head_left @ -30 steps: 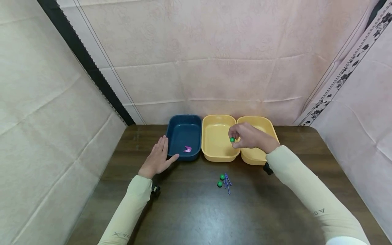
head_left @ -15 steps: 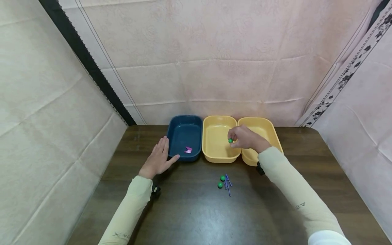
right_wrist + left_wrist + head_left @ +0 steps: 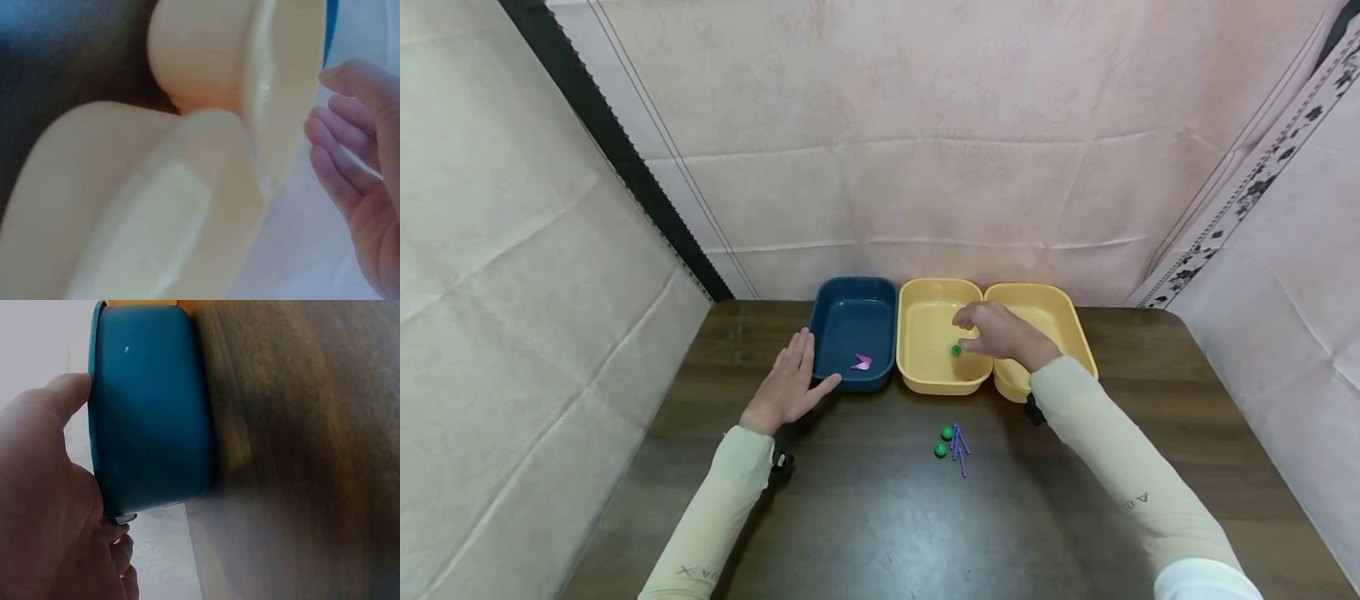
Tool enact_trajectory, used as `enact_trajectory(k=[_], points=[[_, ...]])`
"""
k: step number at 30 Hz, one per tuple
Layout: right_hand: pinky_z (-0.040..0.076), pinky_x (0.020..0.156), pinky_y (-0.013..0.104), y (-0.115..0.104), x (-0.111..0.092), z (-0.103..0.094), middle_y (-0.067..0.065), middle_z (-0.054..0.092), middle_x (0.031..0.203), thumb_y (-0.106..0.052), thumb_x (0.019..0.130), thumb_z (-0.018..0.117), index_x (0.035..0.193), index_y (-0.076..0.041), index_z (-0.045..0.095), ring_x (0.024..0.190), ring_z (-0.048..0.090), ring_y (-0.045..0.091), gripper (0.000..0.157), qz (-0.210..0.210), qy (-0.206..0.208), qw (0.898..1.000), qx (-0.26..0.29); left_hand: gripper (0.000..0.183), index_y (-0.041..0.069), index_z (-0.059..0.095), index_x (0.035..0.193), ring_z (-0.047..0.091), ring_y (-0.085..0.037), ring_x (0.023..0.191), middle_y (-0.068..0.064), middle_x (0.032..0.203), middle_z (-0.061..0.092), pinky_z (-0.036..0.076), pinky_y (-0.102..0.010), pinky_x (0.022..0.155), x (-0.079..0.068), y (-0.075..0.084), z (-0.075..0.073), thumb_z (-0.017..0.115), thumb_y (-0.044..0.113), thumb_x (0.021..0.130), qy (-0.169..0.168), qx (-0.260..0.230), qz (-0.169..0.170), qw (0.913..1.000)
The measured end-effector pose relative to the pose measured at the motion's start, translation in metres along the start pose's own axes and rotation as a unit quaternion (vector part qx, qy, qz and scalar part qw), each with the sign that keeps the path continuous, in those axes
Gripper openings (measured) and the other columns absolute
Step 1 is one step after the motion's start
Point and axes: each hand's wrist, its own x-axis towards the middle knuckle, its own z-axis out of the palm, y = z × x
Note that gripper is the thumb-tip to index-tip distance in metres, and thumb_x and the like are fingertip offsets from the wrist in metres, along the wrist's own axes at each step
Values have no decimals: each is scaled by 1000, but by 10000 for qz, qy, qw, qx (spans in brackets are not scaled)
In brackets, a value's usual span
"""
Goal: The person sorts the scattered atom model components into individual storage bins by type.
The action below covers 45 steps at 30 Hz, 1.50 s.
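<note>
My right hand (image 3: 1000, 335) hovers over the middle yellow tray (image 3: 943, 387), thumb and fingers spread apart. Just off the thumb, a small green bead (image 3: 956, 350) shows against that tray; whether it is falling or resting on the bottom I cannot tell. In the right wrist view the hand (image 3: 369, 150) holds nothing. My left hand (image 3: 784, 387) rests with straight fingers along the left side of the blue tray (image 3: 853, 333), its thumb at the near corner. The left wrist view shows the thumb touching the blue tray's rim (image 3: 94, 425).
Two more green beads (image 3: 941, 450) lie on the dark wooden table (image 3: 865, 500) beside several thin purple sticks (image 3: 958, 450). A small pink-purple piece (image 3: 861, 362) lies in the blue tray. A second yellow tray (image 3: 1045, 304) stands at the right, partly under my right wrist.
My right hand has moved slightly left over the middle yellow tray. Its fingers have parted and let go of the green bead, which has dropped lower. The left hand has stayed put.
</note>
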Motion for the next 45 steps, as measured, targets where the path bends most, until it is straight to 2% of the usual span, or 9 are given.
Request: enact_trajectory(k=[12,19,23,28,34,40,45], points=[[60,102,51,-36,-31,-29,21,75,125,-8,93,77,126,5,72,115,73,35,36,-385,-40,9992,-114,102,0,6,169,4,-40,166,-17,179,0,14,-56,134,2,1,0,45,69,104,-16,-2,0,10000],[59,102,50,-58,-49,-33,19,76,124,-8,93,78,124,5,73,118,72,35,34,-777,-198,9958,-433,103,-2,4,168,4,-41,166,-19,179,-1,12,-58,134,2,1,0,45,68,104,-100,-15,-26,9999],[61,98,46,-67,-60,-30,16,76,123,-8,92,80,124,3,74,115,73,31,34,-805,-293,9950,-508,103,-2,4,168,4,-41,166,-20,179,0,12,-58,134,1,1,0,45,68,105,-114,17,-28,9999],[63,93,41,-75,-70,-22,12,76,118,-6,90,80,121,1,75,108,74,26,32,-1022,-250,9932,-491,103,-2,4,168,4,-41,166,-20,179,0,12,-58,134,2,1,0,44,68,105,-97,9,-27,9999],[63,90,39,-78,-79,-1,9,75,111,-8,90,81,118,-1,75,102,73,24,30,-1399,-368,9879,-558,103,-2,3,168,3,-41,166,-19,179,-1,11,-58,134,3,1,1,44,68,105,-109,12,-10,9999],[63,89,36,-83,-85,23,9,74,115,-14,91,82,120,-3,74,104,72,20,32,-1375,-651,9853,-775,103,-2,4,168,3,-42,166,-19,179,-2,12,-59,134,3,0,1,44,68,104,-94,9,-16,10000],[62,79,28,-87,-87,44,7,71,111,-21,92,83,120,-3,73,92,66,12,35,-1301,-771,9846,-882,103,-2,5,168,4,-41,166,-19,179,0,12,-58,134,2,0,2,45,68,104,-58,7,6,10000]])
